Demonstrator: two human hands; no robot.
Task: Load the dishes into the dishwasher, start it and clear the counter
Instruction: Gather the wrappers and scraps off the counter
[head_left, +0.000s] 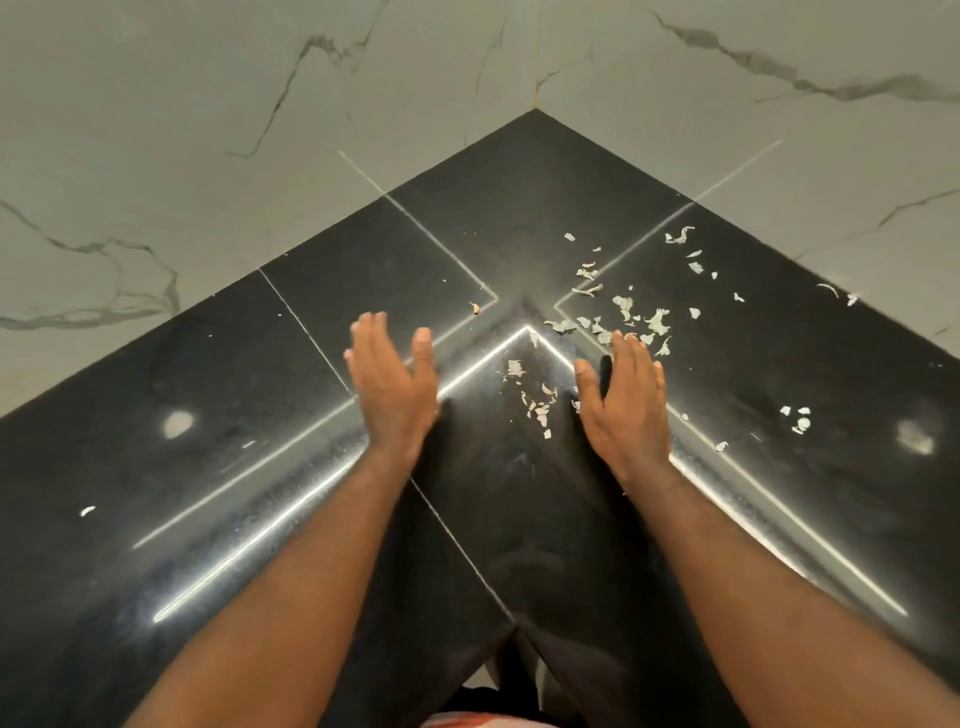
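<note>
I look down at a glossy black corner counter (218, 395). Several pale papery peel scraps (623, 309) lie scattered right of the corner seam, with a smaller cluster of scraps (537, 408) between my hands. My left hand (392, 384) hovers on edge, palm facing right, fingers straight, holding nothing. My right hand (626, 400) lies palm down with fingers together, its fingertips touching the near side of the main scrap patch. No dishes or dishwasher are in view.
White marble-patterned walls (208, 130) meet at the far corner behind the counter. A few stray scraps (800, 418) lie farther right and one stray scrap (87, 511) far left. The counter's front edge (498, 631) forms an inner corner close to my body.
</note>
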